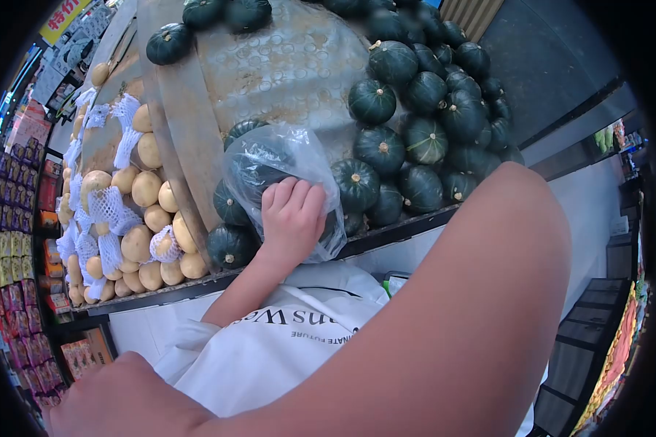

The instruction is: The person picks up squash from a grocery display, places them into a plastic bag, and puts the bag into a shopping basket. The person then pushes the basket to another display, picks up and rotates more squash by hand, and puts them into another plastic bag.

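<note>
My left hand [295,216] has its fingers curled over a clear plastic bag [322,167]. A dark green pumpkin [259,154] shows through the film, resting at the front of the display among other pumpkins [231,246]. My right arm crosses close before the camera, elbow out to the right. At the lower left is my right hand [127,397], near my white shirt [226,364]; its fingers are hidden, so I cannot see whether it holds anything.
Dark green pumpkins [424,138] are heaped on the right of the sloped display [284,65]. Left of a divider [175,138] lie pale yellow melons [146,188], some in white foam nets [108,207]. Shelves of packaged goods [11,255] stand at far left.
</note>
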`<state>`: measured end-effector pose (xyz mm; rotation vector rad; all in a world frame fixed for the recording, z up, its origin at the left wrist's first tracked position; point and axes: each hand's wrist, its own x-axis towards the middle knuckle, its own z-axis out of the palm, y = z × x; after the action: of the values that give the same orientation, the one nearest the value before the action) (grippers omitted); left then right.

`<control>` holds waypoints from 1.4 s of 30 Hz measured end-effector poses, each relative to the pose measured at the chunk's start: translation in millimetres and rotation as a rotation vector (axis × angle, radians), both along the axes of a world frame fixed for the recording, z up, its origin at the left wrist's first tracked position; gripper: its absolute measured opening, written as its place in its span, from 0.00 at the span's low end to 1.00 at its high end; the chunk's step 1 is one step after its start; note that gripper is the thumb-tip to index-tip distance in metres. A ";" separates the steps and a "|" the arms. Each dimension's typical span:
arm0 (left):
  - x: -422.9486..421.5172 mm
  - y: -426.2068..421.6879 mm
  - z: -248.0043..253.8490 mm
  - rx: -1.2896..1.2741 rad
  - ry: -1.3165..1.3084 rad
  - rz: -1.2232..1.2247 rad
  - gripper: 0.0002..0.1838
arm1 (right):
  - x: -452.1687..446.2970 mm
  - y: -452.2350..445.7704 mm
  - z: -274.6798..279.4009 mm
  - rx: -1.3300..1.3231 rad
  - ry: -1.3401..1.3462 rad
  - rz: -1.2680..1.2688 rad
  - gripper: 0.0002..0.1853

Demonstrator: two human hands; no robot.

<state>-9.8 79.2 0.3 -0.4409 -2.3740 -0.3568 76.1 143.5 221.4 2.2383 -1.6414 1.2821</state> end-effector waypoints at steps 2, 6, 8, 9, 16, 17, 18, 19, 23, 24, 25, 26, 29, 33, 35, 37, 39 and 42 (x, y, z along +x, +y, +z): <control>1.2 -2.7 0.9 -0.013 -0.016 0.011 0.14 | 2.9 -0.4 -1.6 -0.022 0.016 0.001 0.12; -0.7 0.4 1.4 -0.012 -0.019 0.010 0.14 | 11.1 -4.4 -4.4 -0.061 0.048 -0.007 0.11; 1.8 0.0 1.5 -0.004 -0.028 0.017 0.14 | 9.8 -6.9 -7.2 -0.088 0.048 -0.015 0.10; 1.7 -1.0 -1.1 -0.007 -0.033 0.010 0.15 | 7.8 -8.3 -9.3 -0.094 0.055 -0.024 0.10; 3.7 -2.1 -1.4 0.015 -0.004 -0.010 0.16 | -46.3 20.4 -80.6 0.067 -0.103 -0.289 0.21; 6.8 -6.7 8.3 -0.023 -0.044 -0.057 0.15 | -69.6 22.9 -93.6 0.012 -0.103 -0.366 0.21; 7.6 -8.0 9.2 -0.014 -0.022 -0.051 0.14 | -88.0 30.4 -101.9 -0.040 -0.125 -0.463 0.22; 7.8 -6.9 8.1 -0.004 -0.001 -0.046 0.13 | -100.5 40.5 -110.1 -0.089 -0.150 -0.560 0.23; 2.6 -4.9 4.0 0.045 0.057 -0.039 0.11 | -114.9 80.1 -153.1 0.015 -0.439 -1.037 0.21; 3.8 -5.8 4.9 0.051 0.041 -0.050 0.11 | -115.5 88.5 -169.7 0.026 -0.615 -1.044 0.19; 5.7 -5.2 4.0 0.060 0.020 -0.065 0.11 | -113.1 95.9 -186.2 0.044 -0.793 -1.055 0.17; 5.3 -4.9 2.0 0.070 0.023 -0.059 0.12 | -109.6 100.6 -198.5 0.071 -0.858 -1.039 0.15; 4.5 -5.2 -2.1 0.073 0.061 -0.056 0.12 | -88.0 106.1 -228.0 0.297 -1.023 -1.026 0.13; 5.2 -6.5 -7.2 0.079 0.056 -0.073 0.13 | -68.8 96.3 -244.6 0.397 -0.884 -1.150 0.16; 4.6 -6.4 -7.5 0.082 0.048 -0.079 0.13 | -68.1 94.5 -257.1 0.285 -0.939 -1.131 0.14; 4.8 -6.4 -5.2 0.084 0.076 -0.089 0.12 | -72.4 99.4 -265.9 0.253 -1.131 -0.954 0.11; 4.4 -9.3 -4.3 0.096 0.121 -0.133 0.11 | -73.1 96.7 -266.5 0.073 -1.280 -0.743 0.10; 3.0 -18.6 -1.9 0.169 0.200 -0.224 0.08 | -69.9 85.5 -249.3 -0.281 -1.337 -0.363 0.11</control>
<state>-6.8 60.5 -1.6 -0.6334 -2.0866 -0.5824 6.1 229.0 -27.9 0.7026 -1.7255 2.8548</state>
